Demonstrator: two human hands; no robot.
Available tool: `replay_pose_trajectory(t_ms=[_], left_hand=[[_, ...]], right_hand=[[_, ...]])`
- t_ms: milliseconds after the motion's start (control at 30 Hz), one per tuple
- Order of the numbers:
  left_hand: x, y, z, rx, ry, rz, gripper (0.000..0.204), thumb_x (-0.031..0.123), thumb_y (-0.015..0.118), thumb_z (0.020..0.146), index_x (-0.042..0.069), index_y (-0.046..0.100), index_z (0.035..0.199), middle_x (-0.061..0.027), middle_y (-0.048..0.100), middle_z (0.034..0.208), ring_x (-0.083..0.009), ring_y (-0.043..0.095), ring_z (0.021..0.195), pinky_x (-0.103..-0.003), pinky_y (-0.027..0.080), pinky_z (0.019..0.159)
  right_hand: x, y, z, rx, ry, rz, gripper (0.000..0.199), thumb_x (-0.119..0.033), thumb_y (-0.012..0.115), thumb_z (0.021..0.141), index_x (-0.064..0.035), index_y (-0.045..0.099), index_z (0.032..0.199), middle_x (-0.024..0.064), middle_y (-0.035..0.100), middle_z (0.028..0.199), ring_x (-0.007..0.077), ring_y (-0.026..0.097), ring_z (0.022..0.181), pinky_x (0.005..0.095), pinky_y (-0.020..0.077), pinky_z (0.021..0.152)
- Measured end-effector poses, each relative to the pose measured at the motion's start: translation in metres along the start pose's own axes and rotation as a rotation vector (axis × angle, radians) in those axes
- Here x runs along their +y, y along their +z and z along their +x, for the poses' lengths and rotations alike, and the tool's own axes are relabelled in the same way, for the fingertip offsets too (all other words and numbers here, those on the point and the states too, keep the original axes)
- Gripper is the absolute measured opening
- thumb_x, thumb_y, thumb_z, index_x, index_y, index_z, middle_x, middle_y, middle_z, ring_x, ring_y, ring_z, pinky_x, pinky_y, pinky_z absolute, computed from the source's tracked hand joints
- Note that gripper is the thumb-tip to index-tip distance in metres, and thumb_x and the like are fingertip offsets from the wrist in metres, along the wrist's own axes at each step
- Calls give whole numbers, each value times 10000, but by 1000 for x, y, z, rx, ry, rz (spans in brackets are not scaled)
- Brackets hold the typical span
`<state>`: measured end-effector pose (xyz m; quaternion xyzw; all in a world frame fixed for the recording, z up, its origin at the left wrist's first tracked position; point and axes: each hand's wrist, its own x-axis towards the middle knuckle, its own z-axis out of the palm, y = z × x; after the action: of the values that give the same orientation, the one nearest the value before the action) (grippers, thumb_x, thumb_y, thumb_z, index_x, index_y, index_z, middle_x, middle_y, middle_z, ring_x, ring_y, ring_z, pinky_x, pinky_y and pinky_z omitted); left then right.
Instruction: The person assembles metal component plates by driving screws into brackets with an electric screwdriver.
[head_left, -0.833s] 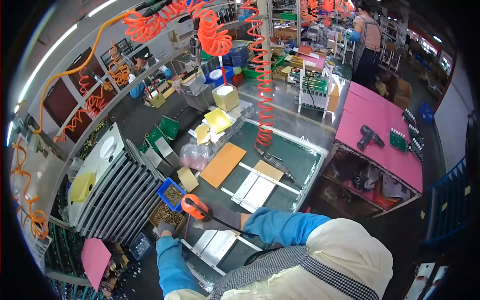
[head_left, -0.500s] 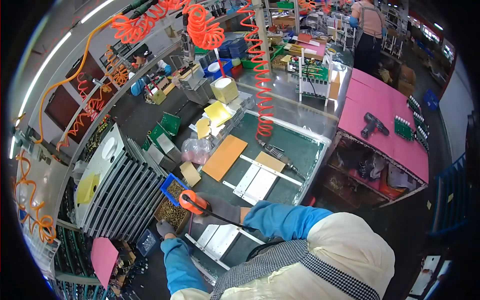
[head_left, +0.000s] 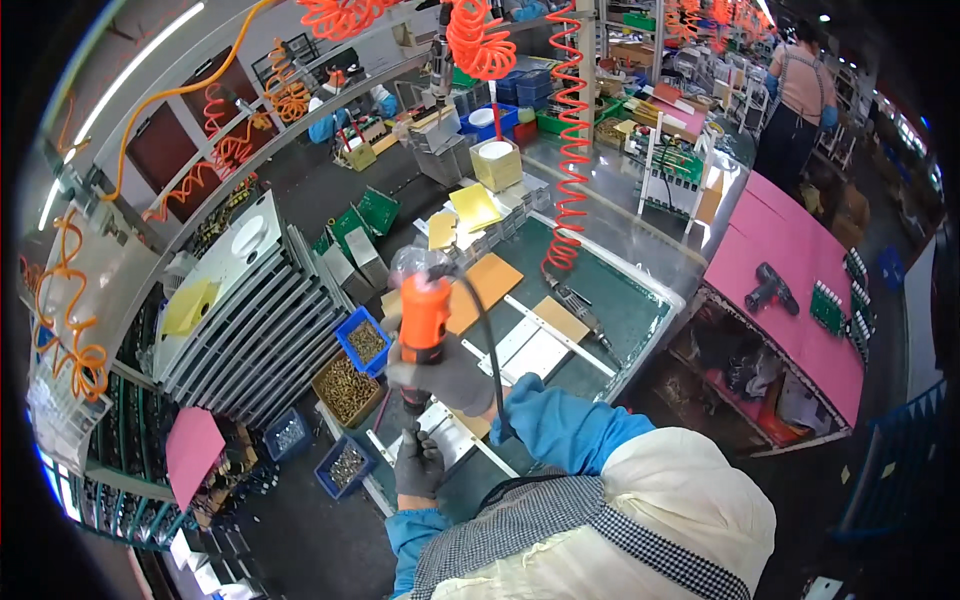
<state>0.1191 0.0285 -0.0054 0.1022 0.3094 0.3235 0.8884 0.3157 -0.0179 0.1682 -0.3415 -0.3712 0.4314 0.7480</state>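
Observation:
An orange and black electric screwdriver (head_left: pixel 428 315) stands nearly upright, bit end down, with my gloved right hand (head_left: pixel 448 380) wrapped round its lower body. Its black cord loops over toward my right wrist. Right below the tool's tip, my gloved left hand (head_left: pixel 419 466) is closed, fingertips pinched together; what they hold, if anything, is too small to make out. Both hands are above a white panel (head_left: pixel 452 436) with narrow white rails, partly covered by my hands. Farther back on the green bench top (head_left: pixel 625 300) lies a second white panel (head_left: pixel 527 347) with rails.
Left of my hands are a cardboard box of brass-coloured screws (head_left: pixel 346 392), a blue bin (head_left: pixel 362 341) and a blue bin of silvery parts (head_left: pixel 343 467). Stacked panels (head_left: pixel 250 310) stand beyond. Another power tool (head_left: pixel 580 310) lies on the bench below a red coiled hose (head_left: pixel 572 150).
My left hand has come from the screw box to below the screwdriver's tip. My right hand has swung the screwdriver upright. The whole view has shifted.

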Motion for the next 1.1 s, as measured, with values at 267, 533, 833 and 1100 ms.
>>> replay_pose_trajectory(t_ms=[267, 533, 833, 1100], left_hand=[[-19, 3, -7, -161, -3, -61, 258, 350, 570, 995, 108, 564, 1084, 33, 540, 863, -64, 498, 714, -185, 447, 594], [-28, 1, -9, -85, 131, 156, 192, 287, 514, 1030, 104, 569, 1046, 29, 559, 819, -81, 489, 656, -226, 456, 587], [-30, 21, -24, 85, 171, 542, 408, 303, 611, 984, -45, 604, 1197, -27, 602, 874, -89, 530, 733, -211, 451, 644], [-31, 9, 5, 221, 618, 1319, 642, 404, 729, 872, -13, 520, 1313, -114, 646, 1132, -190, 623, 936, -308, 526, 799]], right_hand=[[11, -9, -13, 230, 54, 148, 349, -115, 735, 825, -34, 557, 1114, 41, 618, 759, 123, 594, 622, 286, 496, 576], [21, -30, -11, 271, -25, 4, 208, -197, 646, 865, 6, 606, 885, 117, 658, 743, 182, 633, 642, 311, 527, 606], [37, -61, 1, 522, 64, 315, 372, -124, 708, 848, -79, 500, 1154, 85, 588, 761, 199, 620, 583, 379, 575, 559], [46, -51, -3, 456, -175, 10, 471, -89, 704, 841, -26, 474, 1247, 80, 613, 806, 181, 627, 619, 319, 554, 619]])
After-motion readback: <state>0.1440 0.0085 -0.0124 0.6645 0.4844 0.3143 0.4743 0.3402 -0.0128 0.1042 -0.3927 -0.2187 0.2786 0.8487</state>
